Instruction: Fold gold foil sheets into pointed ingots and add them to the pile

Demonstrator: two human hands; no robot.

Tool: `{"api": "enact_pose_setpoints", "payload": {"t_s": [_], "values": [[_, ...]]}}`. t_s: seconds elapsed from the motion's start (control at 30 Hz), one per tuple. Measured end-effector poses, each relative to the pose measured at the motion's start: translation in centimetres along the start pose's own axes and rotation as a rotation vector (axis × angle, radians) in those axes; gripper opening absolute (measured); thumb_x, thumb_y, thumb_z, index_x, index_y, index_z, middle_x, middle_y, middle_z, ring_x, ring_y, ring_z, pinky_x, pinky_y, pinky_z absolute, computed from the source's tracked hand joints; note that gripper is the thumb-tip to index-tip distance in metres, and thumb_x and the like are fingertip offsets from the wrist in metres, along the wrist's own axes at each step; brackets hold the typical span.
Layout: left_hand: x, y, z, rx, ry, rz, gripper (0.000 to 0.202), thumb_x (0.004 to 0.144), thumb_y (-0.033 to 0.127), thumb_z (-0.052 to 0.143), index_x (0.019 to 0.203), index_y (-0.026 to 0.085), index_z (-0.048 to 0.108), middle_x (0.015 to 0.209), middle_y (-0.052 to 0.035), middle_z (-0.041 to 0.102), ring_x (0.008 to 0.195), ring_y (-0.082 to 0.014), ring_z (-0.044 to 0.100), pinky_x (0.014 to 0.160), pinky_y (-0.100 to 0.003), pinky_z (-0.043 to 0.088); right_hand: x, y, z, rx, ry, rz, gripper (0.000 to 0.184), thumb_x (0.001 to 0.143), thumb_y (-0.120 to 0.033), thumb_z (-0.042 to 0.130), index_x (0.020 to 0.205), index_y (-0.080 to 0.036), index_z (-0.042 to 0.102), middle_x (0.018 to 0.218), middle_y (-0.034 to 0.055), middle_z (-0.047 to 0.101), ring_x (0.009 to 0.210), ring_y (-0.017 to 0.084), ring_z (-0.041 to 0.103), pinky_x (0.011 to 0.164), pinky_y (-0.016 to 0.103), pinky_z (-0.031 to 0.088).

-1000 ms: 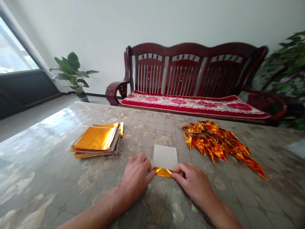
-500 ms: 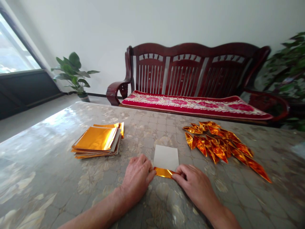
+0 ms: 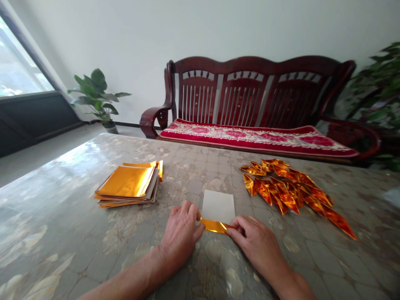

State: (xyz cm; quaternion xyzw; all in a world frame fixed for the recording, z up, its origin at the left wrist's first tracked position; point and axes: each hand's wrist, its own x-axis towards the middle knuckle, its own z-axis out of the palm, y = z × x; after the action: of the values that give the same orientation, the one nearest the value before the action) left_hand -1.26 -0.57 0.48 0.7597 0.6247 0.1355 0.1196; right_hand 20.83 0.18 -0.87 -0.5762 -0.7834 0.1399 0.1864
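Observation:
A square sheet of foil paper (image 3: 218,205) lies white side up on the table, its near edge folded over into a shiny gold strip. At the left end of that strip is my left hand (image 3: 183,227), closed, with thumb and fingertips on the fold. My right hand (image 3: 254,237) pinches the strip's right end between thumb and curled fingers. To the left sits a stack of gold foil paper (image 3: 125,182), slightly uneven. On the right lies a heap of folded gold foil pieces (image 3: 286,189) with pointed ends.
The table (image 3: 131,254) wears a glossy, flower-patterned cover. Behind it stands a dark red wooden bench (image 3: 246,100) with a red floral cushion (image 3: 256,136). A potted plant (image 3: 98,93) is at the back left, and leafy greenery (image 3: 379,87) at the right edge.
My left fingertips have shifted slightly left along the fold, baring a little more of the gold strip's left end. My right hand keeps its pinch, nearly unmoved.

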Motion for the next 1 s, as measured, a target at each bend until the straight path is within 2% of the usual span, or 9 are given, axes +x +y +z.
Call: {"api": "enact_pose_setpoints", "payload": {"t_s": [0.17,0.27,0.37,0.47,0.57,0.67,0.87,1.0], "values": [[-0.2,0.1,0.1,0.004,-0.005,0.011,0.007,0.089,0.02,0.059,0.095,0.02,0.057,0.099,-0.0035,0.058,0.095,-0.0226,0.056,0.088,-0.037,0.042,-0.1,0.0,0.1,-0.004,0.008,-0.002,0.014,0.086,-0.03,0.066,0.075,-0.024,0.061,0.073,-0.0027,0.066,0.074,0.018,0.061,0.065,0.028,0.036],[-0.3,0.2,0.1,0.02,0.004,0.062,0.015,0.091,0.018,0.056,0.105,0.022,0.059,0.106,-0.004,0.058,0.099,-0.0233,0.055,0.088,-0.039,0.042,-0.2,-0.1,0.2,-0.002,0.017,0.011,0.01,0.085,-0.029,0.067,0.078,-0.024,0.062,0.072,-0.0031,0.064,0.073,0.018,0.061,0.065,0.028,0.036],[-0.3,0.1,0.3,0.046,0.036,0.179,0.025,0.094,0.015,0.052,0.115,0.027,0.059,0.117,-0.0039,0.057,0.105,-0.0239,0.053,0.09,-0.04,0.042,-0.3,-0.1,0.3,0.005,0.031,0.038,0.007,0.084,-0.028,0.068,0.084,-0.024,0.061,0.071,-0.0036,0.064,0.072,0.018,0.061,0.065,0.028,0.036],[-0.4,0.2,0.5,0.064,0.027,0.334,0.027,0.095,0.015,0.053,0.116,0.03,0.06,0.122,-0.0032,0.056,0.108,-0.0239,0.05,0.093,-0.04,0.042,-0.3,-0.1,0.5,0.01,0.041,0.054,0.01,0.084,-0.028,0.067,0.089,-0.024,0.06,0.072,-0.0034,0.064,0.073,0.019,0.062,0.065,0.029,0.037],[-0.6,0.3,0.4,0.064,-0.047,0.439,0.017,0.096,0.019,0.055,0.11,0.025,0.062,0.113,-0.0033,0.06,0.103,-0.0221,0.052,0.092,-0.037,0.044,-0.4,-0.1,0.5,0.004,0.042,0.045,0.011,0.084,-0.028,0.067,0.091,-0.024,0.059,0.073,-0.0028,0.063,0.075,0.02,0.062,0.067,0.029,0.037],[-0.8,0.6,0.3,0.1,-0.098,0.483,0.011,0.097,0.02,0.054,0.106,0.02,0.061,0.107,-0.0038,0.062,0.099,-0.0216,0.053,0.092,-0.036,0.046,-0.4,-0.1,0.5,-0.013,0.047,0.042,0.013,0.085,-0.028,0.067,0.092,-0.023,0.058,0.074,-0.0024,0.063,0.077,0.021,0.062,0.066,0.029,0.038],[-1.6,1.2,0.6,0.254,-0.116,0.519,0.021,0.096,0.013,0.05,0.114,0.017,0.058,0.106,-0.0063,0.061,0.096,-0.0235,0.055,0.09,-0.039,0.048,-0.6,0.0,0.6,-0.07,0.091,-0.01,0.014,0.086,-0.028,0.07,0.088,-0.023,0.057,0.081,-0.0002,0.064,0.081,0.021,0.061,0.065,0.03,0.039],[-2.0,1.4,1.0,0.279,-0.098,0.522,0.025,0.094,0.011,0.052,0.118,0.018,0.055,0.11,-0.0063,0.06,0.096,-0.0244,0.055,0.087,-0.04,0.049,-1.2,-0.1,0.7,-0.177,0.179,-0.163,0.007,0.09,-0.024,0.065,0.086,-0.023,0.059,0.085,0.0019,0.062,0.082,0.022,0.056,0.072,0.033,0.04]]}}
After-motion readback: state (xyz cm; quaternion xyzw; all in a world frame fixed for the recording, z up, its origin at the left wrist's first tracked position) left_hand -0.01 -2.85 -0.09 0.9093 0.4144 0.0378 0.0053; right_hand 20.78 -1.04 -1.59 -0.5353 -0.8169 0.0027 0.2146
